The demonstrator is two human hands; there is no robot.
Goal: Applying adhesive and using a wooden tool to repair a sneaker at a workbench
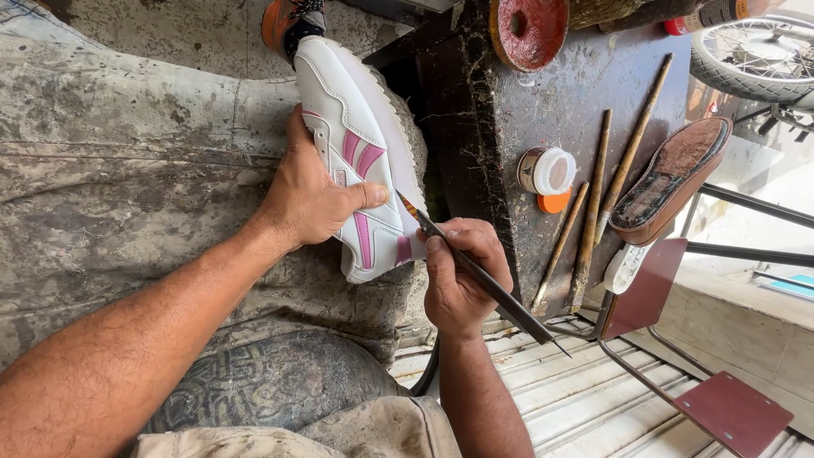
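Wooden sticks (593, 212), glue jar (547, 170), loose sole (674, 178) beside sneaker (360, 161).

Dark, stained tabletop (543, 93) bearing a red disc (527, 30), a small lidded jar (547, 170) beside an orange cap (554, 202), three long rods (593, 208), and a loose shoe sole (674, 178). Spoked wheel (755, 55) at upper right.
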